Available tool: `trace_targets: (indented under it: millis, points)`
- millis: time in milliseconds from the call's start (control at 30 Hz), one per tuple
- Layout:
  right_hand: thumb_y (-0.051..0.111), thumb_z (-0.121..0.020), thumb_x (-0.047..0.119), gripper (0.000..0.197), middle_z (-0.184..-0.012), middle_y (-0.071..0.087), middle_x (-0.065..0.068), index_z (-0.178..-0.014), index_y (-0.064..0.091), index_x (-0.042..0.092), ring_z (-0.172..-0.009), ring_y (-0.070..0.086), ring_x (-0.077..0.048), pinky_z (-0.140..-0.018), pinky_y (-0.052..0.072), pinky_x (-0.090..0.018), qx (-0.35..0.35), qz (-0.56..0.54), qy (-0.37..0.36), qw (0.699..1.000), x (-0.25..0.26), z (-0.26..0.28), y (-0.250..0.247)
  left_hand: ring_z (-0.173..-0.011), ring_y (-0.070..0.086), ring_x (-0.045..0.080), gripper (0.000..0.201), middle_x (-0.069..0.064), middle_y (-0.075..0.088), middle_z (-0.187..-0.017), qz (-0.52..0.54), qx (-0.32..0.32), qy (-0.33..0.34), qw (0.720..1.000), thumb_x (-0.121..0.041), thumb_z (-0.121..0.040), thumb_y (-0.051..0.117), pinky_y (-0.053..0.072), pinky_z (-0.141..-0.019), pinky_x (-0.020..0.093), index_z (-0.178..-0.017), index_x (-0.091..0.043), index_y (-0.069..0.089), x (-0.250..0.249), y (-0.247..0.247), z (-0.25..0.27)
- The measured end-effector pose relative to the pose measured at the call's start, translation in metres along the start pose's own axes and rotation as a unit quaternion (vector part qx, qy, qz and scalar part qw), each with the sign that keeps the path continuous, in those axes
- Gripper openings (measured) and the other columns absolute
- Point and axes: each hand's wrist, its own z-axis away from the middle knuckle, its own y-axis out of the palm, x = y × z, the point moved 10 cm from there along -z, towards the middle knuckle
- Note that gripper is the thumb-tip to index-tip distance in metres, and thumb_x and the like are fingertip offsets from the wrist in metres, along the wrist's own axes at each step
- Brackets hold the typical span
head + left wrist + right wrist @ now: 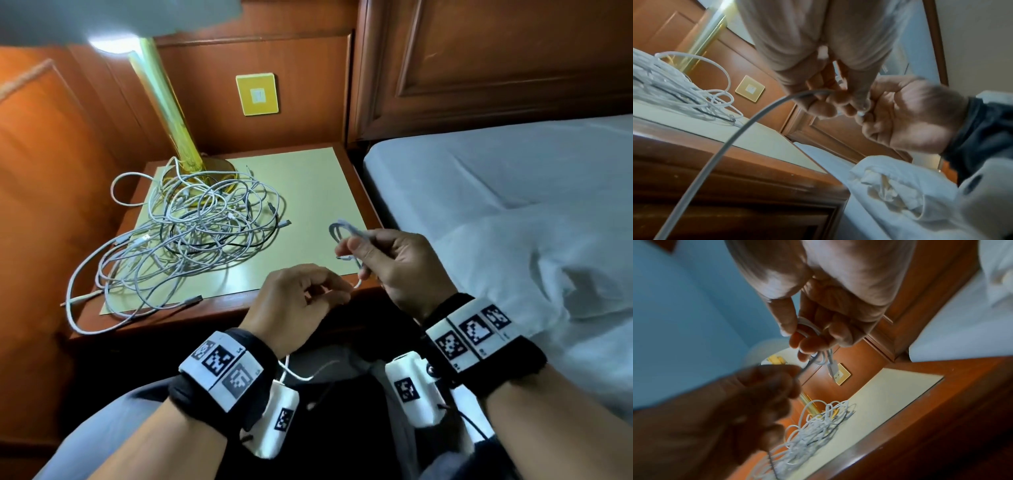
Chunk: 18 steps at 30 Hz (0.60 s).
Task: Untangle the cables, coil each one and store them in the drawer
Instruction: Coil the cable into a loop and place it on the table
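A big tangle of white cables and one black cable [191,233] lies on the left half of the nightstand [308,185]. My right hand [359,255] is raised over the stand's front right corner and grips a small coil of white cable [339,231]. In the right wrist view this coil [809,331] sits between thumb and fingers, and a plug end [833,368] dangles below it. My left hand [337,294] pinches the same cable's loose strand [357,282] just below the coil. The strand [756,116] trails down from those fingers past the stand's front.
A brass lamp base [205,168] stands behind the tangle at the back left. A yellow wall socket [257,94] is on the wood panel. The bed [513,192] with a white pillow [534,267] is on the right. The stand's dark wooden front [725,186] is below.
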Motion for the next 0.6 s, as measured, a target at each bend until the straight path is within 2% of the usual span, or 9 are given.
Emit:
trace_targets:
  millis: [100,167,200,267,300,367,433,533,600]
  points:
    - [0.064,-0.096,0.030,0.020,-0.079,0.075,0.004,-0.088,0.076,0.017,-0.062,0.065,-0.002,-0.065,0.051,-0.022,0.049,0.076,0.003,0.996,-0.008,-0.002,0.007,-0.062,0.058,0.009,0.011,-0.012,0.072,-0.076,0.050,-0.038,0.015,0.998,-0.015,-0.081,0.081,0.045,-0.063,0.017,-0.080,-0.024,0.074,-0.003,-0.011,-0.002]
    - [0.060,-0.099,0.033,0.028,-0.070,0.070,0.000,-0.082,0.072,0.015,-0.064,0.068,-0.015,-0.069,0.057,-0.036,0.112,0.081,0.037,0.990,-0.017,0.001,0.019,-0.060,0.057,0.021,0.020,-0.007,0.067,-0.069,0.064,-0.079,0.021,0.995,-0.025,-0.075,0.086,0.046,-0.057,0.027,-0.074,-0.019,0.067,-0.001,-0.022,-0.003]
    - [0.056,-0.100,0.034,0.034,-0.064,0.065,0.001,-0.075,0.069,0.015,-0.061,0.066,-0.020,-0.069,0.055,-0.038,0.139,0.076,0.051,0.986,-0.019,0.003,0.024,-0.058,0.055,0.025,0.027,-0.005,0.064,-0.066,0.058,-0.096,0.025,0.993,-0.034,-0.072,0.087,0.045,-0.055,0.030,-0.072,-0.019,0.064,-0.001,-0.027,-0.003]
    - [0.049,-0.102,0.039,0.045,-0.058,0.053,0.004,-0.063,0.061,0.020,-0.051,0.053,-0.013,-0.058,0.044,-0.028,0.182,0.053,0.074,0.979,-0.020,0.008,0.034,-0.056,0.053,0.026,0.034,-0.003,0.062,-0.064,0.049,-0.111,0.025,0.992,-0.047,-0.068,0.084,0.043,-0.052,0.031,-0.071,-0.021,0.062,0.001,-0.032,-0.004]
    - [0.048,-0.101,0.044,0.047,-0.056,0.047,0.006,-0.061,0.060,0.023,-0.048,0.043,-0.009,-0.054,0.037,-0.022,0.197,0.033,0.087,0.976,-0.019,0.011,0.038,-0.055,0.051,0.024,0.032,-0.004,0.062,-0.065,0.051,-0.108,0.018,0.993,-0.046,-0.069,0.082,0.042,-0.051,0.030,-0.073,-0.022,0.063,0.002,-0.033,-0.005]
    - [0.051,-0.093,0.050,0.039,-0.055,0.042,0.008,-0.068,0.060,0.022,-0.046,0.033,-0.006,-0.046,0.028,-0.016,0.207,-0.022,0.110,0.972,-0.018,0.012,0.040,-0.049,0.044,0.012,0.017,-0.012,0.061,-0.063,0.070,-0.085,-0.002,0.994,-0.034,-0.080,0.080,0.035,-0.049,0.023,-0.080,-0.023,0.066,0.008,-0.032,-0.007]
    - [0.053,-0.087,0.047,0.035,-0.055,0.041,0.008,-0.075,0.056,0.014,-0.045,0.030,-0.004,-0.043,0.023,-0.016,0.203,-0.083,0.122,0.968,-0.016,0.012,0.039,-0.051,0.044,0.006,0.005,-0.018,0.062,-0.067,0.108,-0.065,-0.009,0.992,-0.023,-0.089,0.073,0.035,-0.051,0.020,-0.092,-0.022,0.069,0.012,-0.031,-0.009]
    - [0.054,-0.087,0.043,0.032,-0.057,0.042,0.002,-0.078,0.052,0.012,-0.046,0.029,-0.006,-0.042,0.020,-0.018,0.188,-0.171,0.128,0.959,-0.013,0.010,0.038,-0.061,0.056,0.004,0.012,-0.009,0.073,-0.082,0.182,-0.032,-0.008,0.983,-0.016,-0.096,0.062,0.043,-0.056,0.013,-0.106,-0.015,0.070,0.008,-0.023,-0.008]
    - [0.053,-0.089,0.039,0.030,-0.059,0.047,-0.002,-0.079,0.052,0.010,-0.042,0.033,-0.005,-0.039,0.023,-0.016,0.175,-0.208,0.127,0.954,-0.013,0.008,0.039,-0.063,0.060,0.002,0.015,-0.002,0.074,-0.082,0.241,-0.016,-0.019,0.970,-0.007,-0.098,0.058,0.045,-0.060,0.010,-0.107,-0.009,0.069,0.005,-0.014,-0.007]
